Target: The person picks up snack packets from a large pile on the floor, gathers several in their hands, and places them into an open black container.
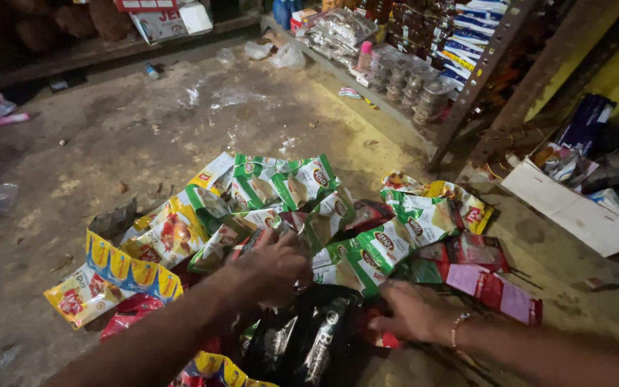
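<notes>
1. Your left hand point(270, 269) is resting knuckles-up on the heap of snack packets, fingers curled down into the green-and-white packets point(345, 247); whether it is pinching one, you cannot tell from this angle.
2. Your right hand point(413, 312) is lying low and flat at the near edge of the pile, fingers pointing left and touching a small red packet point(381, 337) just beside the black glossy packets point(309, 337). Its grip is hidden too.
3. Both forearms are reaching in from the bottom edge and converging on the middle of the heap, the right wrist wearing a thin bracelet point(457, 328).
4. Judging by the spread, the sorting is looking barely begun: green, yellow point(120, 276) and red-and-pink packets point(492, 287) are lying mixed and overlapping on the concrete floor point(145, 136), with no tidy stack formed.
5. Further out, a metal shelf rack point(481, 79) is holding stacked clear containers point(424, 89), and a white cardboard box point(574, 208) is sitting to the right.
</notes>
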